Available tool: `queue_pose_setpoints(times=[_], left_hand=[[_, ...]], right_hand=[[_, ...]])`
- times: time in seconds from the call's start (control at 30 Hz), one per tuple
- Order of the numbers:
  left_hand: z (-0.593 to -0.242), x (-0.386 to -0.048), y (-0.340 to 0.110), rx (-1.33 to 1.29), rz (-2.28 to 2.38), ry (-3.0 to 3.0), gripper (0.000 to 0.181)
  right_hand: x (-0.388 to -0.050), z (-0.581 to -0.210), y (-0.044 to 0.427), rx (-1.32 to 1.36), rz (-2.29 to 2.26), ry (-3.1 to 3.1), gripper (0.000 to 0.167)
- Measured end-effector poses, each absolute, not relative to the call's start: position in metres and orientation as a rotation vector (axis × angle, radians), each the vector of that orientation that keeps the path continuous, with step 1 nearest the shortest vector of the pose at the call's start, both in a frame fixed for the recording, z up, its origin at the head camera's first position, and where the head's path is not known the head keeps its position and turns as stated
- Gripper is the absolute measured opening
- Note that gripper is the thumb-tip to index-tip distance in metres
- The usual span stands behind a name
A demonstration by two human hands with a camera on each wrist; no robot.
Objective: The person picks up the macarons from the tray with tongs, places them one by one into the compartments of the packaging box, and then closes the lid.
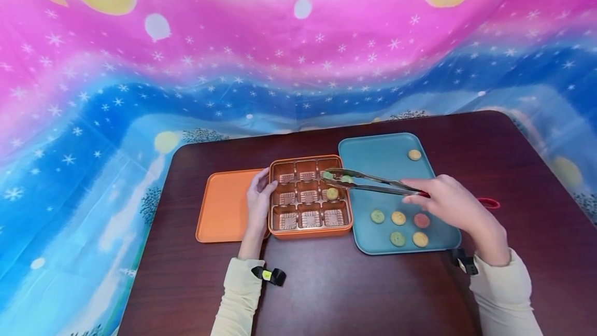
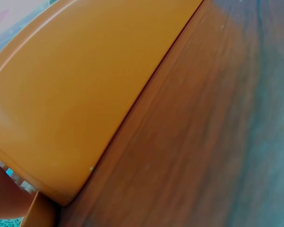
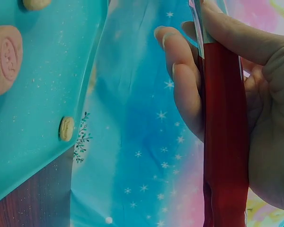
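Note:
My left hand (image 1: pixel 257 206) holds the left side of an orange divided box (image 1: pixel 310 233), thumb at its rim. My right hand (image 1: pixel 450 204) grips metal tongs (image 1: pixel 378 189) by their red handles (image 3: pixel 226 137). The tongs' tips reach over the box's back right compartment, by a green cookie (image 1: pixel 328 175); I cannot tell whether they pinch it. A second green cookie (image 1: pixel 347 179) shows between the tongs' arms near the box's right rim. One yellow cookie (image 1: pixel 332 194) sits in the right compartment of the middle row.
The blue-green tray (image 1: pixel 373 157) right of the box carries a yellow cookie (image 1: pixel 414 155) at its back corner. Nearer its front lie several more, including a pink cookie (image 1: pixel 422 221) and a green cookie (image 1: pixel 397 239). An orange lid (image 1: pixel 224 206) lies flat on the dark table (image 1: pixel 326 284).

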State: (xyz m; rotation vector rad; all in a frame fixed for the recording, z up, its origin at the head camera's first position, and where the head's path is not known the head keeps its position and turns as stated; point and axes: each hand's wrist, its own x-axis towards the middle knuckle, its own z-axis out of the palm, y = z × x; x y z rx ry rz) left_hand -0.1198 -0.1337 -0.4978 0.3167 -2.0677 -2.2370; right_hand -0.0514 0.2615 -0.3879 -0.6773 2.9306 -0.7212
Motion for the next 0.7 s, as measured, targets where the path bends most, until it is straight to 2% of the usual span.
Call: queue_pose_setpoints(times=[0.7], left_hand=[[-0.493,-0.121,-0.137,0.369,-2.244,-2.084,0.044]], right_hand=[[-0.044,-0.383,0.244,-0.686,-0.727,2.761,0.05]])
